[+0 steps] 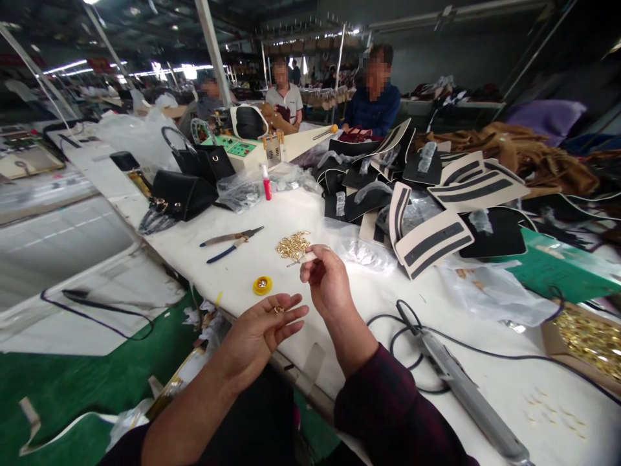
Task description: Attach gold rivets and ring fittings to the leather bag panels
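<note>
My left hand is pinching a gold fitting at six o'clock from the hardware pile, my right hand gripping a slim tool. A firm pinch is likely preventing drops.

Dark maroon plaid sleeve, black lap clothing

You have glossy gold metal in the small ring and the heaped fittings. Your tabletop looks smooth and matt, the yellow dish like smooth plastic, and your dark sleeve like matt cloth.
</note>
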